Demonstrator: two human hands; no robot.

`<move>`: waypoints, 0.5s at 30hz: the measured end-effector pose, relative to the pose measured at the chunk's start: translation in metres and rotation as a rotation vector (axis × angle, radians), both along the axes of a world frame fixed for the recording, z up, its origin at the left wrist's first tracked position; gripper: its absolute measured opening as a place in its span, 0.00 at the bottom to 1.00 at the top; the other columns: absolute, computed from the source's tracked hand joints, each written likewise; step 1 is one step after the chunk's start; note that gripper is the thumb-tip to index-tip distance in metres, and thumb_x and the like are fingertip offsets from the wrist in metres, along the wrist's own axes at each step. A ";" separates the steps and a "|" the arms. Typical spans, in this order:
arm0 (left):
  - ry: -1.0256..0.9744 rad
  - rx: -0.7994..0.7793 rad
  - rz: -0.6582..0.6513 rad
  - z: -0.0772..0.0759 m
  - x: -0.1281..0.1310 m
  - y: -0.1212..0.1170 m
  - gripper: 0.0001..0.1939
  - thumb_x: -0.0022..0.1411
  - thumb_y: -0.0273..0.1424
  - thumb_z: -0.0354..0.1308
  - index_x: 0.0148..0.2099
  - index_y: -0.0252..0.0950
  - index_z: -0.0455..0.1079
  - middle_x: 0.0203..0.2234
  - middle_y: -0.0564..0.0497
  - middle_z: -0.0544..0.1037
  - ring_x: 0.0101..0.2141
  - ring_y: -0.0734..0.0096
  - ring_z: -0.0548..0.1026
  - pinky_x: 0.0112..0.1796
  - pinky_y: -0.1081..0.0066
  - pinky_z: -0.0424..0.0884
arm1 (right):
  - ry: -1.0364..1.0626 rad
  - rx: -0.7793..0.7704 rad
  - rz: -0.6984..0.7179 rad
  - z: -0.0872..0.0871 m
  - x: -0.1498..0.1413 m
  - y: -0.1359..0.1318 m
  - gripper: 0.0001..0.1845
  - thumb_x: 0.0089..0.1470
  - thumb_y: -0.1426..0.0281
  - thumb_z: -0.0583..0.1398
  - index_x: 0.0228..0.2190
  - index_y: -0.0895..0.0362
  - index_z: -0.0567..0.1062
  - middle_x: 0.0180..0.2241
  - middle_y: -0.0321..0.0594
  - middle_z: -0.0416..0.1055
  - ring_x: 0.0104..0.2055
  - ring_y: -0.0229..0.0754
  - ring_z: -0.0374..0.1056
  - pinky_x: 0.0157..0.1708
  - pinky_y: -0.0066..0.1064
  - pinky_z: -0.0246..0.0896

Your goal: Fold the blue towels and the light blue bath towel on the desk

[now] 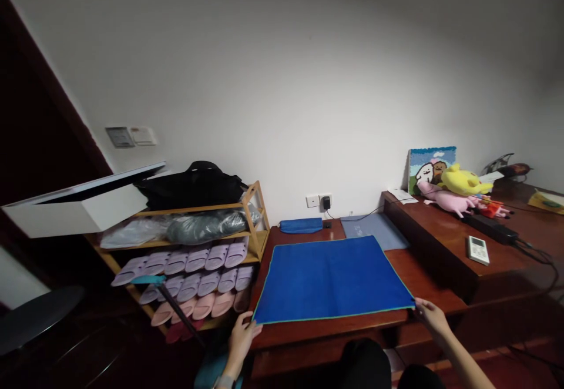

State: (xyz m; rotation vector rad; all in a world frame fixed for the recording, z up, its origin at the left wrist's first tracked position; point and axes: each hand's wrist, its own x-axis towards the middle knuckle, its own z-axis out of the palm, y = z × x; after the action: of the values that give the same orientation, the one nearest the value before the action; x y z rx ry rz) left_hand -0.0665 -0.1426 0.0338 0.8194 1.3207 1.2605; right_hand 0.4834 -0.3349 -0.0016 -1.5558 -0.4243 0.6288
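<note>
A blue cloth (330, 280) with a light green edge lies spread out on the dark red wooden table (304, 338). My left hand (244, 331) pinches its near left corner at the table's front edge. At the near right corner, my right hand (429, 315) has its fingers closed on the cloth. The cloth looks mostly flat, with a faint crease down its middle. Behind it lie a folded blue cloth (301, 225) and a grey-blue flat mat or folder (374, 230), partly covered by the spread cloth.
A wooden rack (256, 224) on the left holds several slippers (198, 257), bagged items and a black bag (194, 186). On the raised surface at right are plush toys (462, 180), a remote control (478, 250) and a power adapter (491, 229). A plug (325, 202) sits in the wall socket.
</note>
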 end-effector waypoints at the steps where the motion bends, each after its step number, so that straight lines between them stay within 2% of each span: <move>1: 0.018 0.018 -0.029 -0.003 -0.006 0.000 0.27 0.36 0.37 0.76 0.37 0.39 0.67 0.18 0.54 0.78 0.24 0.53 0.83 0.35 0.56 0.82 | 0.022 0.001 -0.002 -0.003 0.005 -0.003 0.20 0.26 0.54 0.65 0.23 0.53 0.75 0.18 0.36 0.69 0.22 0.44 0.68 0.23 0.35 0.65; 4: 0.062 0.060 -0.090 -0.012 -0.020 -0.002 0.35 0.29 0.44 0.77 0.40 0.39 0.69 0.21 0.52 0.80 0.28 0.49 0.84 0.36 0.56 0.82 | 0.054 0.012 -0.001 -0.005 0.018 -0.011 0.25 0.25 0.53 0.67 0.26 0.55 0.77 0.18 0.36 0.71 0.22 0.42 0.67 0.24 0.33 0.63; 7: 0.094 0.044 -0.101 -0.021 -0.027 -0.010 0.35 0.27 0.47 0.77 0.38 0.38 0.70 0.21 0.51 0.80 0.28 0.48 0.84 0.35 0.57 0.82 | 0.069 0.013 0.007 -0.004 0.022 -0.021 0.27 0.25 0.53 0.68 0.29 0.57 0.79 0.20 0.37 0.73 0.23 0.40 0.66 0.24 0.30 0.61; 10: 0.141 0.018 -0.118 -0.027 -0.030 -0.021 0.35 0.25 0.51 0.76 0.34 0.37 0.71 0.20 0.49 0.80 0.26 0.51 0.83 0.31 0.60 0.81 | 0.116 -0.004 -0.009 -0.005 0.019 -0.030 0.27 0.24 0.54 0.69 0.28 0.58 0.79 0.20 0.37 0.73 0.22 0.38 0.65 0.24 0.29 0.61; 15: 0.233 0.058 -0.110 -0.031 -0.029 -0.033 0.36 0.26 0.58 0.73 0.33 0.37 0.73 0.19 0.48 0.79 0.22 0.57 0.80 0.25 0.64 0.77 | 0.112 0.001 -0.011 -0.014 0.011 -0.033 0.25 0.23 0.55 0.68 0.27 0.56 0.78 0.18 0.34 0.70 0.21 0.38 0.65 0.23 0.30 0.62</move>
State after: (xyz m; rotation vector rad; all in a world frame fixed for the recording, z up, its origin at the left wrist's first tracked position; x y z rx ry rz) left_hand -0.0950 -0.1754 0.0032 1.0917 1.4070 1.1465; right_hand 0.4943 -0.3676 -0.0161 -1.5132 -0.3313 0.7037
